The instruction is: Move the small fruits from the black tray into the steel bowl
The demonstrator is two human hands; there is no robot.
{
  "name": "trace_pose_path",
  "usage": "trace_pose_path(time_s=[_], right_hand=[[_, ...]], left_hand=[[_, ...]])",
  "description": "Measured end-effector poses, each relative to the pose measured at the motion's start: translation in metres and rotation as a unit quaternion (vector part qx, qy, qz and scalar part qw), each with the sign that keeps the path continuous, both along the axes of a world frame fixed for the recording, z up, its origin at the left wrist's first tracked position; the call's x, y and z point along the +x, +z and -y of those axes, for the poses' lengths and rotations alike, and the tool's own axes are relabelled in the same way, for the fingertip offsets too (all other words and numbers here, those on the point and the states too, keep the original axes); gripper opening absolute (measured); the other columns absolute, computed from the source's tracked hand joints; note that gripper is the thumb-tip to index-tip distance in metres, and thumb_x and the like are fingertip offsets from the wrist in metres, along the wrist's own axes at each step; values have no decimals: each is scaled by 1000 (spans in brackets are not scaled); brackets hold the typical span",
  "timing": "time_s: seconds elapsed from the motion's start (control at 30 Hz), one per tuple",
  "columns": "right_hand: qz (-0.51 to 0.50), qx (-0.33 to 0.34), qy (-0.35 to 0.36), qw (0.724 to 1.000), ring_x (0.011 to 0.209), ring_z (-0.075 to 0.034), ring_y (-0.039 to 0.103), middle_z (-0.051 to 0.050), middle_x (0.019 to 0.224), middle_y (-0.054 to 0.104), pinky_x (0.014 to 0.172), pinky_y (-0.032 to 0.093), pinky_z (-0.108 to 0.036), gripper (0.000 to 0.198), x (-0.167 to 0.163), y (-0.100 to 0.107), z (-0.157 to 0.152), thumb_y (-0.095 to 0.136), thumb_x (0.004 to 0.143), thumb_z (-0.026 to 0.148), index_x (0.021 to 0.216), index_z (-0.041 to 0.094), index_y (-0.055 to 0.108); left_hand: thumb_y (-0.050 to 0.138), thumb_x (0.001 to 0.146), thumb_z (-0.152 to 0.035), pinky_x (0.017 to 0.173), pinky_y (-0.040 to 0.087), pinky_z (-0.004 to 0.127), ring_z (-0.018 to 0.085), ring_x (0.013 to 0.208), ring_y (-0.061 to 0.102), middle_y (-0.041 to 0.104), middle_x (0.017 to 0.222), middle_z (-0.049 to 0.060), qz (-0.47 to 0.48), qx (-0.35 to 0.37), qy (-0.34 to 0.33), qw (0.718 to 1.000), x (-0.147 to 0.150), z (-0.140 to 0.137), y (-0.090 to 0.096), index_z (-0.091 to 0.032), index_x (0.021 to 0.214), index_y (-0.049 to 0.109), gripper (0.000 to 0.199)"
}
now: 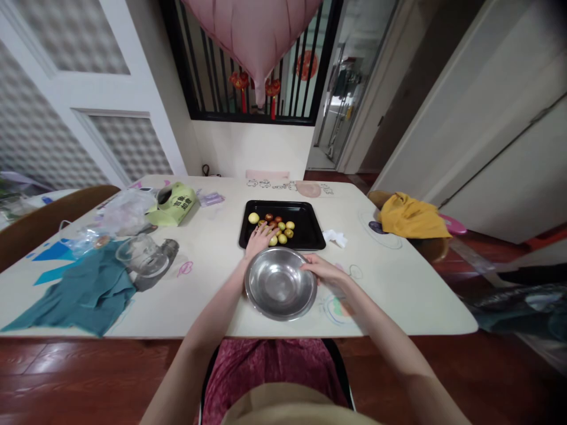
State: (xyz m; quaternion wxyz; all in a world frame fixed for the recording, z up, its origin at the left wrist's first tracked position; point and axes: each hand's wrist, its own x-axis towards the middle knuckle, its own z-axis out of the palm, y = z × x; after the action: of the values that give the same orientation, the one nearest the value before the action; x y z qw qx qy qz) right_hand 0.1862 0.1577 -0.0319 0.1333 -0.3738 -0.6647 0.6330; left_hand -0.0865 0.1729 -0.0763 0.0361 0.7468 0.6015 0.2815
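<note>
On the black tray (308, 221) lies a loose group of small round fruits (283, 226), some yellow-green and some dark red-brown. My left hand (260, 238) reaches over the tray's near left part, fingers stretched out and resting on or just above the fruits. It grips none that I can make out. A shiny steel bowl (281, 286) stands in front of the tray near the table edge, with nothing inside. My right hand (319, 267) holds the bowl's right rim between thumb and fingers.
A crumpled white tissue (335, 238) lies right of the tray. To the left are a clear plastic container (144, 257), a teal cloth (88, 295), a yellow-green bag (173, 203) and plastic wrapping. A yellow cloth (411, 216) hangs over a chair at right. A pink balloon (257, 35) hangs ahead.
</note>
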Motion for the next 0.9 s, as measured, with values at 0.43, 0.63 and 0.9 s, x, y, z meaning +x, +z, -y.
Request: trace_pose_path(time_s=[0.43, 0.63, 0.9], right_hand=[[51, 260, -162, 950, 50, -16, 62, 0, 59, 64, 55, 51, -25, 42, -12, 11, -55, 50, 105, 52, 101, 17, 73], [165, 477, -74, 860, 89, -19, 72, -7, 110, 76, 77, 54, -27, 27, -40, 12, -83, 73, 91, 16, 118, 20, 75], [180, 478, -44, 859, 100, -24, 72, -11, 125, 74, 88, 58, -34, 34, -48, -11, -97, 77, 89, 17, 122, 21, 74]], left_hand=[[60, 101, -29, 136, 27, 50, 27, 161, 38, 58, 160, 9, -15, 25, -86, 996, -15, -2, 0, -29, 159, 53, 58], [61, 105, -38, 137, 24, 54, 26, 162, 37, 59, 159, 11, -96, 17, -131, 987, -20, -7, -7, -24, 156, 56, 52], [62, 105, -41, 135, 27, 56, 29, 162, 38, 59, 159, 13, -103, 26, -118, 987, -9, -8, -12, -23, 156, 56, 54]])
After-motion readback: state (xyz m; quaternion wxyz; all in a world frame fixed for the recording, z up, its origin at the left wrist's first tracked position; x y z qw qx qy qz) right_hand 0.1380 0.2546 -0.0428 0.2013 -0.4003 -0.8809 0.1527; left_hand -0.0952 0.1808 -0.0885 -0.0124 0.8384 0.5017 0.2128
